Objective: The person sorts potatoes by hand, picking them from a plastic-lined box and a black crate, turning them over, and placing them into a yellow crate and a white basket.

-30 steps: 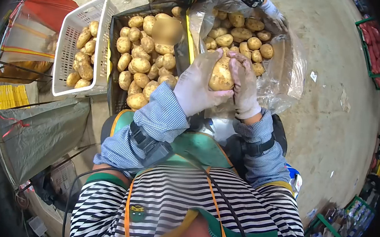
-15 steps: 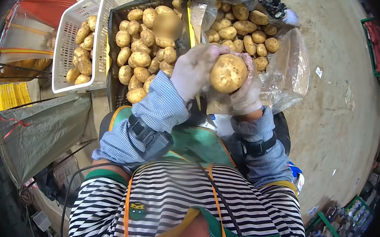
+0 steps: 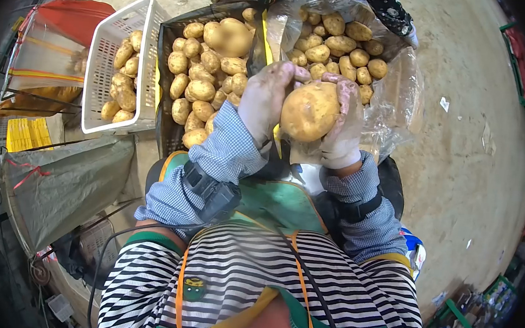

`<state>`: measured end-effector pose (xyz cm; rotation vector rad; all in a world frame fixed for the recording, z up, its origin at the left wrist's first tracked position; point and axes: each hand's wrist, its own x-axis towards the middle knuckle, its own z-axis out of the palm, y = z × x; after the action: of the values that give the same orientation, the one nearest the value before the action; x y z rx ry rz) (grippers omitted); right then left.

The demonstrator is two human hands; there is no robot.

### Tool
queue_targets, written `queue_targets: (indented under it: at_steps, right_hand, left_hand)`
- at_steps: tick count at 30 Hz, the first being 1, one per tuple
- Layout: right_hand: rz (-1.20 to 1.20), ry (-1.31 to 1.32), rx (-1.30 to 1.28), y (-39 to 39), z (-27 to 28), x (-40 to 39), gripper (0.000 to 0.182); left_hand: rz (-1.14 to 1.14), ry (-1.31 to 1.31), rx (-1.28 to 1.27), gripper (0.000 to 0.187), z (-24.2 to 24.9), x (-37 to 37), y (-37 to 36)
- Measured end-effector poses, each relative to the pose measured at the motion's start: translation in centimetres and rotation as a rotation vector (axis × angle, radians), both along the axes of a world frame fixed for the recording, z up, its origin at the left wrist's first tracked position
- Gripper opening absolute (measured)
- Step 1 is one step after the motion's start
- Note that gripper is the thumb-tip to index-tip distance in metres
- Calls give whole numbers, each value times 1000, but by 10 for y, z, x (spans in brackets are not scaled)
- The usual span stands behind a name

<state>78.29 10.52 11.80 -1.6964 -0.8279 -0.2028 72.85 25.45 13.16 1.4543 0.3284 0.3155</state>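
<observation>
Right fingers clasp large potato; left fingers half-curled alongside, hold unclear; loosened right grip could drop it.

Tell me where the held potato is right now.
In the head view, the held potato is above and slightly right of centre, in the right hand, with the left hand close by on its left.

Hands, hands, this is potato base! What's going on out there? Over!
Right hand: grip on big potato. Left hand: close beside it, contact unclear. Loose plastic beyond right hand, not blocking potato.
</observation>
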Motion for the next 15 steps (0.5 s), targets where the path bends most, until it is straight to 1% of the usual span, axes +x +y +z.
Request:
queue_targets:
  at_steps: [1,3,4,5,6,7,9,10,11,12,13,14,15]
  right_hand:
    - [1,-2,3,-1,-3,2,56]
    - [-85,-145,-71,-3,-10,8,54]
    - [-92,-146,-68,-5,-8,8,54]
    - [-99,-145,-137,-7,-1,7,47]
    - [-104,-144,-205,-6,3,7,47]
    - [-113,-149,-194,-4,4,6,47]
    - [5,357,250,4,0,5,32]
    - [-18,200,289,6,-3,5,23]
    - [-22,192,301,8,-4,6,23]
    - [30,322,419,9,-3,8,24]
    - [85,453,535,9,-2,9,24]
    - [81,447,544,8,0,11,24]
    - [-1,221,410,5,3,13,24]
  left_hand:
    - [1,-12,-163,35,-1,1,3]
    - [-8,10,-116,34,7,-4,3]
    - [-42,-29,96,35,16,-7,0]
    - [-77,-70,309,36,22,-8,-2]
    - [-77,-221,311,40,3,-4,-11]
    - [-84,-229,321,40,1,-6,-10]
    - [-211,16,-125,53,3,-9,-7]
    - [-299,-110,188,62,15,-4,4]
    - [-306,-116,201,62,12,-4,2]
    - [-350,-68,-130,65,3,-6,-3]
    - [-389,-13,-462,68,10,-8,-12]
    - [-392,3,-609,75,20,-10,-19]
    - [-399,5,-603,75,18,-9,-17]
